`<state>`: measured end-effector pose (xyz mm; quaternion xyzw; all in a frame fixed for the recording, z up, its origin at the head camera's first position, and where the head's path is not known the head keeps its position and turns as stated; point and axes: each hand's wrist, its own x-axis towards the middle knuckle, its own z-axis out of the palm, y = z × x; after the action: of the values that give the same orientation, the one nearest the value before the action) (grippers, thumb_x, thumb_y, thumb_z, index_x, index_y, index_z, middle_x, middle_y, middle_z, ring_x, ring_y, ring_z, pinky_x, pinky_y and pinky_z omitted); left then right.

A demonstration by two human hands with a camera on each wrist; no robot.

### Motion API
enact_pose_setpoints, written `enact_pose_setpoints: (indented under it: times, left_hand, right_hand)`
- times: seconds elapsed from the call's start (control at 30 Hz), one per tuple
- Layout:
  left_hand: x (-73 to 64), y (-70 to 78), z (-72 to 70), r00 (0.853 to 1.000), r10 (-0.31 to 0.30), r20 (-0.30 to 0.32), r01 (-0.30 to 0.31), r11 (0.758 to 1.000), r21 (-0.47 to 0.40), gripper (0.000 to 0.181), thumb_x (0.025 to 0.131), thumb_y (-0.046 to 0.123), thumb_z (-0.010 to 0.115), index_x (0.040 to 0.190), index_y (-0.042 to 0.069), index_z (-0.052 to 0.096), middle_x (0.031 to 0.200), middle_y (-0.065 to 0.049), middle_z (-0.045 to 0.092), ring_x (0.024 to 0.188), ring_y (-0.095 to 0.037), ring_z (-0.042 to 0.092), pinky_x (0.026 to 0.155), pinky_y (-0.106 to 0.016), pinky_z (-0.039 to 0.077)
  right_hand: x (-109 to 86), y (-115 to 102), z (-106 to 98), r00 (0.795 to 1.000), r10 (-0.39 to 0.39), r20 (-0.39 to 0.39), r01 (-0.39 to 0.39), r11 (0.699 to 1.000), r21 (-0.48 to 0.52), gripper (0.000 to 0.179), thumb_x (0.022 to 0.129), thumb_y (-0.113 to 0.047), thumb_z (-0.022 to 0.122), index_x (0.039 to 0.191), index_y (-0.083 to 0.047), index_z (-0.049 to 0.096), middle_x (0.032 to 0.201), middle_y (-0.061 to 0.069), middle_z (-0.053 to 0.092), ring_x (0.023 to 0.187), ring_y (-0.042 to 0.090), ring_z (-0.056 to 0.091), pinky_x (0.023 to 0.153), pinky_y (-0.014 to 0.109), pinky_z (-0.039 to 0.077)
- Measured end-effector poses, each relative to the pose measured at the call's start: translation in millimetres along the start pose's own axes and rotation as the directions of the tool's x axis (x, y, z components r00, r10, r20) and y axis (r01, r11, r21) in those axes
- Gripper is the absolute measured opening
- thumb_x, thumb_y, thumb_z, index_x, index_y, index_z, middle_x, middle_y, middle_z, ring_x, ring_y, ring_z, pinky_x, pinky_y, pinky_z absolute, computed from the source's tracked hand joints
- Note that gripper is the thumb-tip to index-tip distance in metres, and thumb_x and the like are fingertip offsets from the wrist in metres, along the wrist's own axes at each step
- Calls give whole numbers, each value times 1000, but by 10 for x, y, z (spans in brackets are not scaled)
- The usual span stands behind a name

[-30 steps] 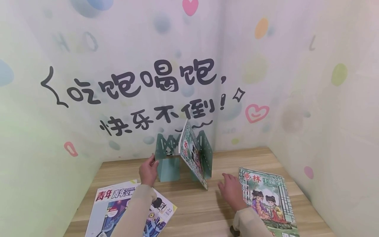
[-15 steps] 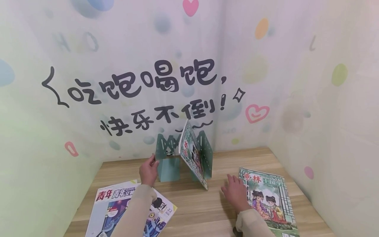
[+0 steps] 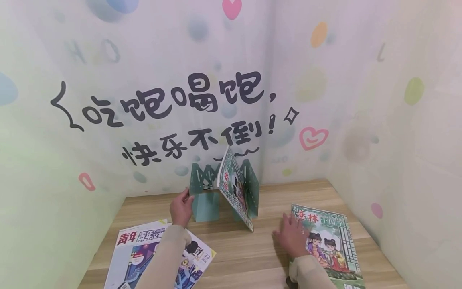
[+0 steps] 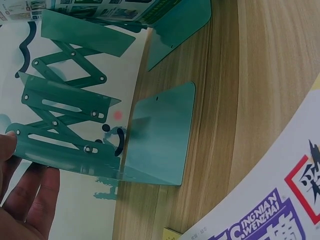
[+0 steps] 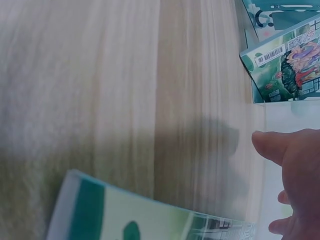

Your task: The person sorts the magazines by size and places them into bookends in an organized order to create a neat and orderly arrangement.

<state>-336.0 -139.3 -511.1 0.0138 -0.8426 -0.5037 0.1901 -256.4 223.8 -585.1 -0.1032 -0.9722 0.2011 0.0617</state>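
A green metal expandable bookend point(image 3: 205, 206) with a folding lattice stands at the back of the table. My left hand point(image 3: 181, 210) holds its left end plate; in the left wrist view the thumb and fingers of that hand point(image 4: 30, 200) pinch the plate's edge point(image 4: 65, 162). One magazine point(image 3: 234, 184) stands tilted between the plates, towards the right end. Over the left edge of a second magazine point(image 3: 335, 237), lying flat on the right, is my right hand point(image 3: 291, 237), fingers loosely extended. The right wrist view shows this hand point(image 5: 305, 175) above that magazine's edge point(image 5: 145, 212), gripping nothing.
Overlapping magazines point(image 3: 122, 253) lie flat at the table's front left, partly under the left forearm. Printed fabric walls point(image 3: 353, 120) enclose the wooden table point(image 3: 249, 257) at the back and both sides.
My right hand has moved rightward from beside the flat magazine to over its left edge. The left hand, the bookend and the standing magazine have stayed in place.
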Motion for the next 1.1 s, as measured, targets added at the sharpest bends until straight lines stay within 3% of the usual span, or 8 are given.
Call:
enact_pose_setpoints:
  times: [0.13, 0.3, 0.87, 1.1]
  left_hand:
    - [-4, 1, 2, 1000, 0, -3, 0, 1000, 0, 41, 97, 10, 60, 137, 8, 54, 132, -14, 59, 114, -33, 61, 92, -42, 53]
    - [-6, 7, 1, 1000, 17, -10, -17, 1000, 11, 41, 96, 9, 61, 137, 7, 54, 132, -15, 59, 114, -33, 61, 92, -41, 53]
    - [-3, -12, -3, 999, 31, -12, -31, 1000, 6, 41, 96, 10, 61, 137, 6, 54, 131, -16, 59, 116, -34, 60, 91, -41, 53]
    - [-6, -9, -2, 1000, 26, -9, -26, 1000, 5, 41, 96, 10, 61, 137, 7, 54, 131, -15, 59, 116, -34, 59, 91, -41, 53]
  right_hand:
    - [-15, 46, 6, 1000, -7, -4, 7, 1000, -8, 89, 81, -40, 74, 150, -2, 31, 154, 30, 18, 138, 57, 9, 100, 79, -6]
    - [-24, 114, 8, 1000, -18, 17, 18, 1000, -18, 92, 80, -43, 75, 150, -3, 30, 154, 30, 18, 138, 57, 8, 96, 83, -1]
    - [-38, 250, -46, 991, 73, 111, -70, 997, -32, 103, 78, -62, 67, 151, -2, 27, 151, 38, 10, 135, 62, -2, 90, 88, 0]
    - [-21, 282, -44, 987, 84, 135, -80, 996, -35, 100, 79, -61, 67, 150, -1, 29, 152, 37, 11, 135, 61, -1, 90, 88, 3]
